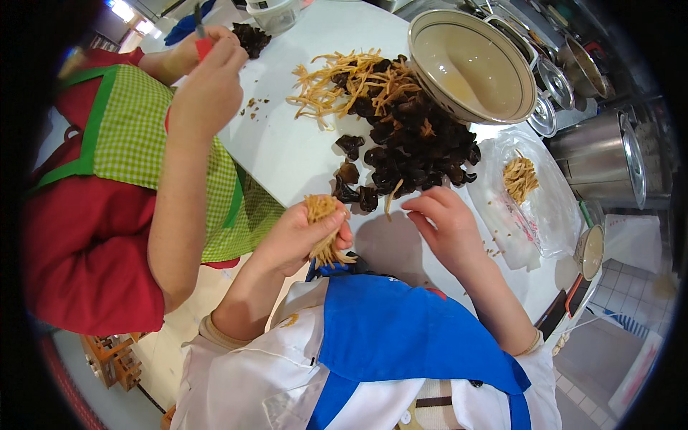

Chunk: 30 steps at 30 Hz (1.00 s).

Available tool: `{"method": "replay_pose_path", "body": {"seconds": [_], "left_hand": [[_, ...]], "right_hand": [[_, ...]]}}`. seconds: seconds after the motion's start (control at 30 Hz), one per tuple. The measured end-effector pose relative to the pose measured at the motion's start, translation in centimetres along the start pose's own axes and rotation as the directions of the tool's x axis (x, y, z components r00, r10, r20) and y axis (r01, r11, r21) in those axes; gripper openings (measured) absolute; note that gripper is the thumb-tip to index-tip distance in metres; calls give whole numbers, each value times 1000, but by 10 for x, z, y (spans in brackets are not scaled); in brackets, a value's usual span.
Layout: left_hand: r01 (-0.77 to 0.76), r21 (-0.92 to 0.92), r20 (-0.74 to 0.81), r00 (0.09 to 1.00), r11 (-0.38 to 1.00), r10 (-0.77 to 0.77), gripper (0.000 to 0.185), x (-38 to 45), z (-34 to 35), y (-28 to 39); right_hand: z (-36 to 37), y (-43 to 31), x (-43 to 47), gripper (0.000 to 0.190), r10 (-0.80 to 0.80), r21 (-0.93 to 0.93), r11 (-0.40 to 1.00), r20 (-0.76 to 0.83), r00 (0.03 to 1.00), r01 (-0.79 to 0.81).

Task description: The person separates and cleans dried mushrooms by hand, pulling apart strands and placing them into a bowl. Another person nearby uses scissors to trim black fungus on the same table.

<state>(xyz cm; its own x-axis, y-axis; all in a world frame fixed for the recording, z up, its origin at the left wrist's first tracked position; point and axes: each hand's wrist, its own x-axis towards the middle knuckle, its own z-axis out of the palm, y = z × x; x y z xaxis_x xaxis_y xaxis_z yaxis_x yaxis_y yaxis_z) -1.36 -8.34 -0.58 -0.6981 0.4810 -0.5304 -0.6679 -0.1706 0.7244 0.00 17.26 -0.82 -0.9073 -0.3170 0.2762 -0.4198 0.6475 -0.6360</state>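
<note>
My left hand (303, 231) is closed around a bundle of pale-brown dried strands (324, 252), which look like daylily buds. My right hand (449, 226) is over the table with its fingers bent and slightly apart, nothing visible in them. One loose strand (395, 198) lies just left of its fingertips. Beyond both hands spreads a pile of dark wet wood ear mushrooms (408, 150), with a few separate pieces at its near left side. Yellowish softened strands (349, 80) lie across the pile's far left part.
A large ceramic bowl (438, 43) stands behind the pile. To the right, a clear plastic bag (553, 199) holds more dried strands (520, 180). Metal pots (596, 156) line the right. At left, a co-worker's hand (207, 97) holds a red-handled tool (203, 48).
</note>
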Motion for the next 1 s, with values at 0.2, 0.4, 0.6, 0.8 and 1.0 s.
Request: {"method": "replay_pose_path", "body": {"seconds": [0.2,0.4,0.6,0.8,1.0], "left_hand": [[-50,-106,-133,990,993,36,15,5,-7,-11],[-50,-196,-146,989,979,22,19,18,11,-9],[-113,-151,-161,983,982,88,21,19,10,-4],[-200,-39,-27,980,979,199,28,20,18,-11],[-60,-158,117,990,986,79,21,27,37,-16]], "right_hand": [[25,9,20,20,-149,-139,975,159,976,172],[17,-6,20,18,-67,-37,997,87,994,71],[37,10,11,16,-77,-197,975,121,990,100],[8,-27,21,7,205,422,871,149,967,-250],[15,-25,26,5,243,445,868,7,970,-221]]}}
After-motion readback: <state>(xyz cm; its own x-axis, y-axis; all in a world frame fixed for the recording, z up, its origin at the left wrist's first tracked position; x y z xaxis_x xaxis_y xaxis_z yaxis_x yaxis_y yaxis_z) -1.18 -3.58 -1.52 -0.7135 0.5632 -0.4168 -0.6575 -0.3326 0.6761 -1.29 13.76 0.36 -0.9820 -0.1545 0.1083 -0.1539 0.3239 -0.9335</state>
